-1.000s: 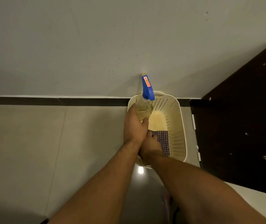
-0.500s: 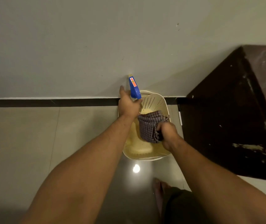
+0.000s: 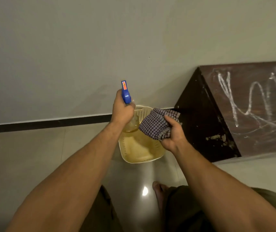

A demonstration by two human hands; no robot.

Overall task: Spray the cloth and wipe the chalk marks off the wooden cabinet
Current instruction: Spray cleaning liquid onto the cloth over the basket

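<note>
My left hand [image 3: 123, 109] grips a clear spray bottle [image 3: 132, 123] by its neck; the blue spray head [image 3: 125, 94] sticks up above my fist. My right hand [image 3: 173, 132] holds a bunched checked cloth [image 3: 157, 123] just right of the bottle, almost touching it. Both are lifted over a cream plastic basket [image 3: 125, 149] on the floor. The dark wooden cabinet [image 3: 201, 118] stands to the right, with white chalk marks [image 3: 251, 99] scrawled across its top.
A pale wall with a black skirting strip [image 3: 50, 123] runs behind the basket. The floor is glossy tile. My bare foot [image 3: 159, 190] and knees sit below the basket. The cabinet's side is close to the basket's right edge.
Both hands rose out of the basket, the left with the bottle and the right with the cloth. The view swung right, bringing the cabinet top and its chalk marks into sight.
</note>
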